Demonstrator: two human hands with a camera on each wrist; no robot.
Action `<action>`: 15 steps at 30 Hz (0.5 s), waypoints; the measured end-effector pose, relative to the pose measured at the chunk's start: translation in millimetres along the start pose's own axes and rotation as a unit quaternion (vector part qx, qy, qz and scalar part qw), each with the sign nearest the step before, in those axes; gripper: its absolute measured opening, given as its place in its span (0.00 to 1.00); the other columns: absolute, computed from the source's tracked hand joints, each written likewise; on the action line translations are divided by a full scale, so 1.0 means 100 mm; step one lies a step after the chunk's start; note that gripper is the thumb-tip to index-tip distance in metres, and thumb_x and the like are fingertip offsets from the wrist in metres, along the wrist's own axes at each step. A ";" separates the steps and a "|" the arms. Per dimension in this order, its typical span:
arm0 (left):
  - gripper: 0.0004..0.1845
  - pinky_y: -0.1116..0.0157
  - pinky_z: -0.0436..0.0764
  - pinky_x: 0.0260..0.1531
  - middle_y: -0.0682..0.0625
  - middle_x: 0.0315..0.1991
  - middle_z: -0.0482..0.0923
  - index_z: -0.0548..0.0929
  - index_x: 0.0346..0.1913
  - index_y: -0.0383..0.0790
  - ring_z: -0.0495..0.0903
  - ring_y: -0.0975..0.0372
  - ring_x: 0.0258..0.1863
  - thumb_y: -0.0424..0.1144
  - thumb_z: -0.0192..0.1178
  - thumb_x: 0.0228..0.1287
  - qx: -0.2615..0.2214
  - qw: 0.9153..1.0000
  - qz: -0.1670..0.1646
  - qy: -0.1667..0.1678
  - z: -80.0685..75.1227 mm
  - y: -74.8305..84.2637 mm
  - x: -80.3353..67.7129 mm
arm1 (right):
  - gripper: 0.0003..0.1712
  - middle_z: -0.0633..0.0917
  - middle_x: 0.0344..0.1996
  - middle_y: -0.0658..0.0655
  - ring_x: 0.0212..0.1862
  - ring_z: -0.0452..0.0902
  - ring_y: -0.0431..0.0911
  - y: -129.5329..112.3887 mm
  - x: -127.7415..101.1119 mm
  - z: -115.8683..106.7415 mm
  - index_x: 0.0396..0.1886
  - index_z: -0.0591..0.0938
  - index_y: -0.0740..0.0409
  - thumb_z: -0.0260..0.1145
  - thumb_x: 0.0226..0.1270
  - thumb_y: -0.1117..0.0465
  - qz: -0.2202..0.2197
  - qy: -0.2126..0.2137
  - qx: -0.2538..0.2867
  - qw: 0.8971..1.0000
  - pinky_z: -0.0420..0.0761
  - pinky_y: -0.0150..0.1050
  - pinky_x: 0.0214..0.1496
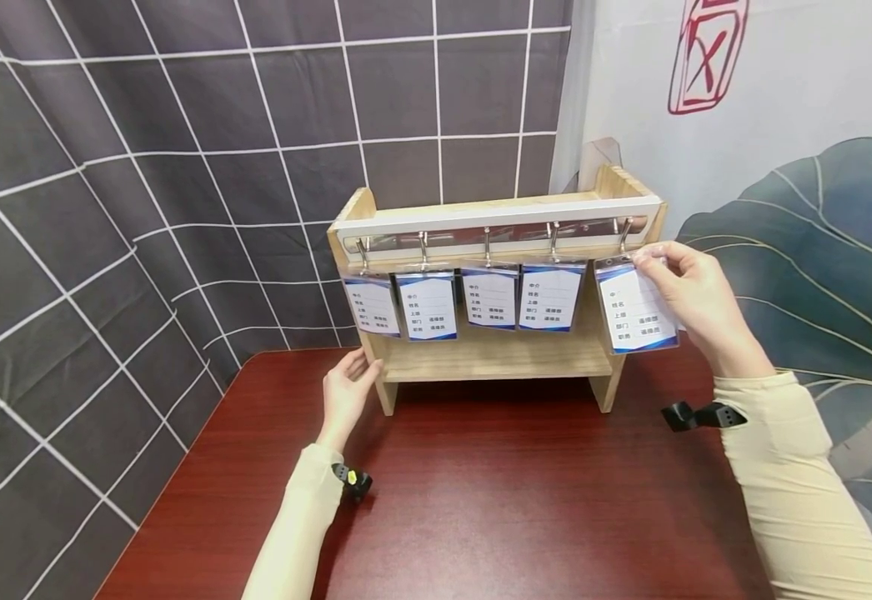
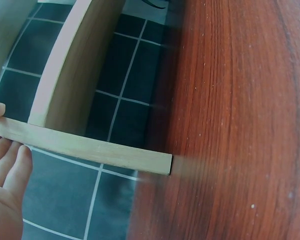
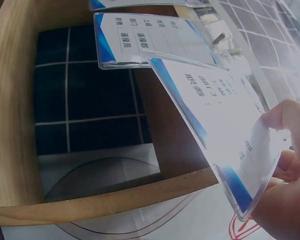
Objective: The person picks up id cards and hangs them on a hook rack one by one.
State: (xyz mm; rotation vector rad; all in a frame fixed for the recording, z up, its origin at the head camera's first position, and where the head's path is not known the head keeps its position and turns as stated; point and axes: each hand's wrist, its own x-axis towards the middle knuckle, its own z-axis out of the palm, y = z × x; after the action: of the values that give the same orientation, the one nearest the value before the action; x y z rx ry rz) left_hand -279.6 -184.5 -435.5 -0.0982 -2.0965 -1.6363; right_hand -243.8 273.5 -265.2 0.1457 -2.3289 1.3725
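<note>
A small wooden rack (image 1: 496,367) stands on the table, with a metal hook strip (image 1: 443,240) along its front. Several badge holders with white and blue cards hang from the hooks, among them a badge holder (image 1: 490,297) in the middle. My right hand (image 1: 694,292) pinches the upper right corner of the rightmost badge holder (image 1: 637,307), whose top edge is right at the last hook (image 1: 624,233); it tilts outward in the right wrist view. With thumb on one side and fingers on the other, my left hand (image 1: 346,392) grips the rack's left side panel (image 2: 90,145).
The rack rests on a dark red wooden table (image 1: 481,500). Behind it hangs a dark grey curtain (image 1: 271,167) with a white grid. A pale cloth (image 1: 811,100) with a leaf print hangs at the right.
</note>
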 end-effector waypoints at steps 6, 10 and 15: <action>0.23 0.55 0.85 0.58 0.31 0.55 0.84 0.83 0.61 0.25 0.84 0.42 0.57 0.33 0.72 0.67 0.001 1.000 0.001 0.001 -0.01 0.00 0.00 | 0.23 0.79 0.32 0.43 0.29 0.79 0.33 0.00 -0.01 0.01 0.57 0.78 0.66 0.59 0.83 0.49 0.000 -0.015 0.010 1.000 0.85 0.27 0.26; 0.23 0.55 0.85 0.58 0.31 0.55 0.84 0.82 0.61 0.25 0.84 0.43 0.58 0.33 0.72 0.67 0.000 1.000 -0.001 0.000 -0.01 0.00 0.00 | 0.19 0.79 0.31 0.42 0.29 0.79 0.33 0.01 0.00 0.03 0.56 0.77 0.66 0.57 0.84 0.53 -0.003 -0.015 0.025 1.000 0.85 0.27 0.26; 0.23 0.55 0.84 0.58 0.31 0.55 0.84 0.83 0.61 0.25 0.84 0.43 0.58 0.32 0.72 0.67 -0.002 1.000 0.001 0.002 0.00 0.01 -0.01 | 0.19 0.79 0.30 0.41 0.28 0.79 0.33 0.01 0.00 0.04 0.55 0.77 0.66 0.57 0.84 0.53 0.000 -0.014 0.030 0.999 0.85 0.27 0.25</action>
State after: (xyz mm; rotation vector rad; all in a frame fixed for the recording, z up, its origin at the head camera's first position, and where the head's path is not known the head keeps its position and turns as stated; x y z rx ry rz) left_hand -278.3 -184.0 -434.9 -0.0982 -2.0885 -1.6388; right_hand -244.8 270.5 -267.5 0.1833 -2.3110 1.4497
